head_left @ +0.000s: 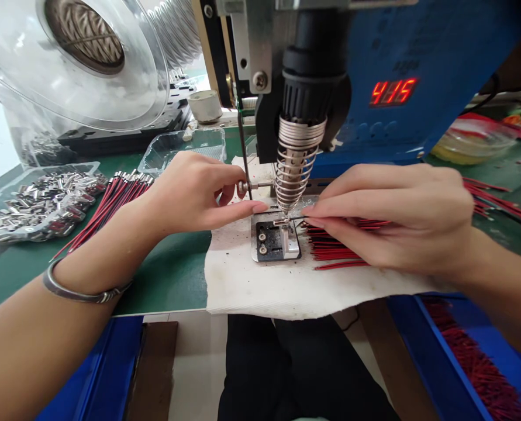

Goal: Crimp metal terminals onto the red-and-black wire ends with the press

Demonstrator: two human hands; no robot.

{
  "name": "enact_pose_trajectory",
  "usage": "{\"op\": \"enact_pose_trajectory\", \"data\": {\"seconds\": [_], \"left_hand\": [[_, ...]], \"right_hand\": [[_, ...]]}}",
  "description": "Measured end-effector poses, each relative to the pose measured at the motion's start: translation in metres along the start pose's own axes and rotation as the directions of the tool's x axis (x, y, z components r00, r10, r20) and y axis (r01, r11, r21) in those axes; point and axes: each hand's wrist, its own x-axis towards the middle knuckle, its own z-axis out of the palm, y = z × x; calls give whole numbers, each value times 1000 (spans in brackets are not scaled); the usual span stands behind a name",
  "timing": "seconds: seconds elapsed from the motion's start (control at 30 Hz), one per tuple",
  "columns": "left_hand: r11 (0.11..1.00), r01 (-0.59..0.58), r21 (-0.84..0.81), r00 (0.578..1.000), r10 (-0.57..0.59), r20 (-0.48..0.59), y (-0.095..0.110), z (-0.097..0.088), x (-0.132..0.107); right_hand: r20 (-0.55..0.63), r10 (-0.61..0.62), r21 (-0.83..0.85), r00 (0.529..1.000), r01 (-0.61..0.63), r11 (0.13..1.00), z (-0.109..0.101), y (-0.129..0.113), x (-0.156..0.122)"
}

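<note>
My right hand [396, 216] pinches a thin dark wire [299, 218] between thumb and forefinger. The wire runs left to a small metal connector [281, 222] on the fixture [278, 241], right under the tip of a soldering iron [290, 202] wrapped in a coil spring. Left of the iron is my left hand [203, 193], its thumb stretched toward the fixture and apart from the curled forefinger. That forefinger is beside the metal solder feed nozzle [260, 185]; whether it touches cannot be made out. Nothing shows in the left hand.
Red and black wires [337, 245] lie on the white cloth [251, 289] below my right hand. To the left are a bundle of wires with metal ends [111, 202] and a tray of metal connectors [45, 202]. A blue machine [383, 128] stands behind; a blue bin [444, 356] sits lower right.
</note>
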Motion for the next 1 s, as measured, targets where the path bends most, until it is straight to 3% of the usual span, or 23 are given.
{"op": "enact_pose_trajectory", "data": {"seconds": [0.53,0.67,0.77,0.9,1.0], "left_hand": [[1000,15,8,1000,-15,0,-1,0,2],[998,35,60,999,-36,24,4,-10,2],[984,129,125,990,-122,-63,21,-24,-3],[957,262,125,912,-203,-357,64,-31,-21],[959,280,-34,909,-276,-311,105,-21,-38]], "right_hand": [[-31,-28,53,999,29,998,2,-1,2],[-30,-29,63,999,31,998,1,-1,2],[-44,-52,72,998,55,996,1,1,2],[-108,-79,58,991,85,995,-1,0,2],[-142,-75,64,987,84,994,-4,-4,1]]}}
